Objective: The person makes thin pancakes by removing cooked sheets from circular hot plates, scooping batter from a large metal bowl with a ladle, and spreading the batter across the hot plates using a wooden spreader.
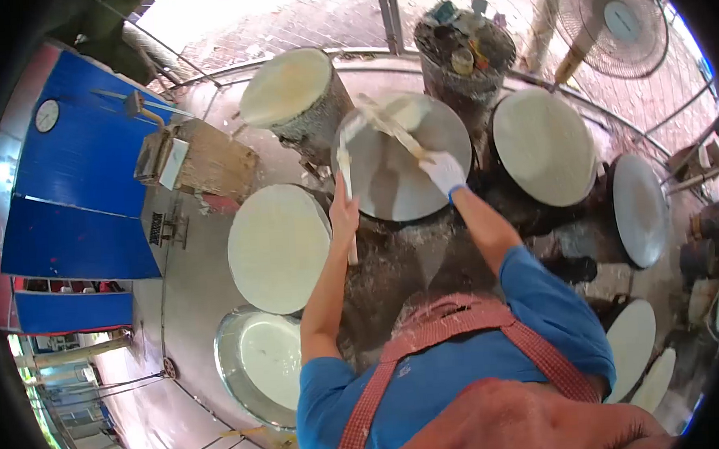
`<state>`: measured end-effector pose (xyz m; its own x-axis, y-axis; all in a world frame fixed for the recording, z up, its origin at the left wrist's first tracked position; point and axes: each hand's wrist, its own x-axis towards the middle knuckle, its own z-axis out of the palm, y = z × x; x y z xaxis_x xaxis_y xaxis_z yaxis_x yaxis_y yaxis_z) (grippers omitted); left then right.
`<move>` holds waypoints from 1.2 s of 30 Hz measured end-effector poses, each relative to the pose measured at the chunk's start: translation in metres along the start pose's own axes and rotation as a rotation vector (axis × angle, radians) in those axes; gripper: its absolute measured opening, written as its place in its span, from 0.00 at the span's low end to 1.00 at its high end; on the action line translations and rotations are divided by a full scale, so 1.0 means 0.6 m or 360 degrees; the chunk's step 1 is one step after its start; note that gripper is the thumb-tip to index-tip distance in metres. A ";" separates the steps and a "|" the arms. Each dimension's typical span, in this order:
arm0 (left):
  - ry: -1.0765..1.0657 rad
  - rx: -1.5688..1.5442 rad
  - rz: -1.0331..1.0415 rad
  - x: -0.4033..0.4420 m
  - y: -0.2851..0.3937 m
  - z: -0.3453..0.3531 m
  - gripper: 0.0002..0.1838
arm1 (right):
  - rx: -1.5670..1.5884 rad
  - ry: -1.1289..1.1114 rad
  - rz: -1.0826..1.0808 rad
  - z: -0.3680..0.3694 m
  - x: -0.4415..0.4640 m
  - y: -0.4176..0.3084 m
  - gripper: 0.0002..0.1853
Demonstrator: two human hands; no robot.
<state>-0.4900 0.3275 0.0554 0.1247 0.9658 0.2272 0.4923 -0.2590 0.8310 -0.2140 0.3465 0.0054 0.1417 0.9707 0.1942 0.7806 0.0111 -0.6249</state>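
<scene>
My right hand (443, 173), in a white glove, grips the handle of a wooden spreader (395, 130) whose crosspiece lies over the far part of a round griddle (406, 191). A pale patch of batter (406, 111) shows on the griddle beside the spreader. My left hand (343, 215), ungloved, is closed around a long flat wooden stick (345, 168) at the griddle's left edge. The stick's lower end reaches down past my wrist. The griddle's near half looks grey and bare.
Round pale-coated griddles stand at left (279, 249) and right (544, 147). A metal basin (228, 345) of pale liquid sits lower left. A pale-topped drum (287, 86) and a cluttered barrel (465, 60) stand behind, with a fan (613, 20) upper right and a wooden box (214, 159) left.
</scene>
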 end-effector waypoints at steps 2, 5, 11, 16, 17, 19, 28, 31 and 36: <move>-0.0092 -0.0059 -0.0267 -0.104 -0.032 -0.017 0.33 | -0.0313 -0.0172 0.0145 -0.089 0.002 -0.022 0.19; -0.0052 -0.0571 -0.0936 -0.218 -0.057 -0.039 0.35 | -0.0147 -0.0180 0.0290 -0.139 -0.036 0.035 0.17; -0.0209 -0.0405 -0.0934 -0.246 -0.018 -0.066 0.37 | 0.0407 -0.0271 0.0356 -0.078 -0.068 -0.053 0.19; -0.0114 -0.0456 -0.0946 -0.252 -0.028 -0.048 0.36 | 0.1404 -0.0174 0.0945 -0.114 -0.079 0.025 0.14; -0.0069 -0.0482 -0.0958 -0.255 -0.023 -0.044 0.36 | 0.1541 -0.0275 0.1059 -0.089 -0.087 -0.005 0.13; 0.0046 -0.0553 -0.1029 -0.258 0.002 -0.038 0.37 | 0.1666 -0.0455 0.0971 -0.045 -0.083 -0.028 0.15; 0.0265 -0.0969 -0.1480 -0.319 0.090 -0.023 0.39 | 0.1715 -0.0950 0.1017 -0.111 -0.011 0.025 0.15; 0.0293 -0.1144 -0.1634 -0.359 0.113 -0.016 0.38 | 0.1601 -0.1090 0.0991 -0.152 0.002 0.040 0.15; 0.0347 -0.1263 -0.1802 -0.405 0.131 0.005 0.35 | 0.1549 -0.0809 0.0937 -0.163 0.120 0.063 0.15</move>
<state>-0.4790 0.0726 0.0639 -0.1785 0.6492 -0.7394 -0.3872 0.6445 0.6594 -0.1148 0.3934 0.0701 -0.1043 0.8688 -0.4841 -0.1271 -0.4944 -0.8599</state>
